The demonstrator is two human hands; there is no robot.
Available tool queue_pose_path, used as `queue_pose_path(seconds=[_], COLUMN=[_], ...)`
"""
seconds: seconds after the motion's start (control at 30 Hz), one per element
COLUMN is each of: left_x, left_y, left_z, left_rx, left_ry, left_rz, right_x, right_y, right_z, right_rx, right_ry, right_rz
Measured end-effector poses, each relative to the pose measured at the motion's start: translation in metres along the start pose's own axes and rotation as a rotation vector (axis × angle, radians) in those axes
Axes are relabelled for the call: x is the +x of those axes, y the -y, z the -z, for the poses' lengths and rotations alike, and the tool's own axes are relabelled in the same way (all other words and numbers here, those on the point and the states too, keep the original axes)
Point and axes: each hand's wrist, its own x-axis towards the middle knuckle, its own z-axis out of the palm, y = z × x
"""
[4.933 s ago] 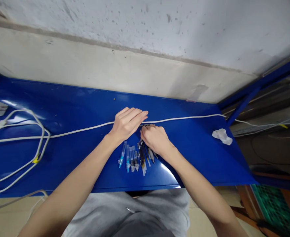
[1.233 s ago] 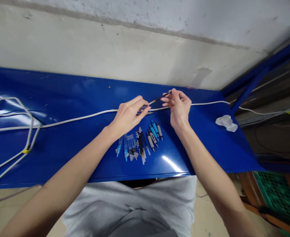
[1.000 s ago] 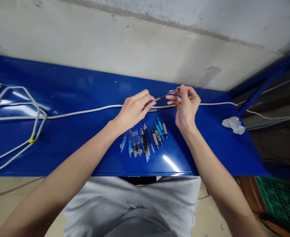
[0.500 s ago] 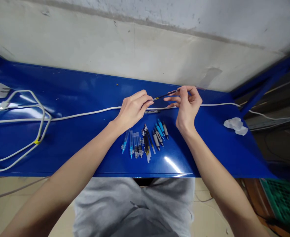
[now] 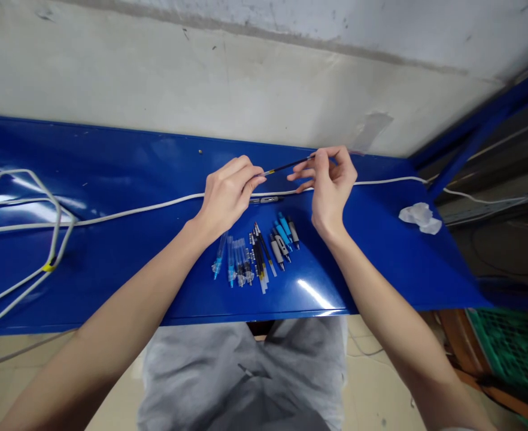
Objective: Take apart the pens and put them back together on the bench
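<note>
Between my two hands stretches a dark pen refill (image 5: 288, 166) with a yellowish band near its left end. My left hand (image 5: 231, 188) pinches the left end, and my right hand (image 5: 331, 182) grips the other end between thumb and forefinger, its remaining fingers loosely spread. Below them on the blue shelf lie clear pen barrels (image 5: 231, 261), several dark refills (image 5: 260, 254), and grey and blue grip sections (image 5: 284, 235). A dark pen with a grey clip (image 5: 269, 200) rests just behind these, partly covered by my left hand.
A white cable (image 5: 156, 206) crosses the blue shelf (image 5: 124, 161) behind the pen parts and loops at the left. Crumpled clear plastic (image 5: 421, 218) sits at the right. The wall (image 5: 156, 78) rises along the back edge, and a green crate (image 5: 513, 347) stands below right.
The camera view has shifted slightly, so the scene sits further left. Both hands keep hold of the refill, with almost the same pose.
</note>
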Motion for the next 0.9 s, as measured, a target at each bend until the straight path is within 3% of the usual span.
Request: queue_pose_path(seconds=[0.9], left_x=[0.004], left_y=[-0.001], left_z=[0.005], left_rx=[-0.013], left_ry=[-0.003], left_rz=[-0.007], right_x=[-0.01], right_y=[0.014], right_z=[-0.002], right_rx=[-0.018], right_ry=[-0.038], right_rz=[0.052])
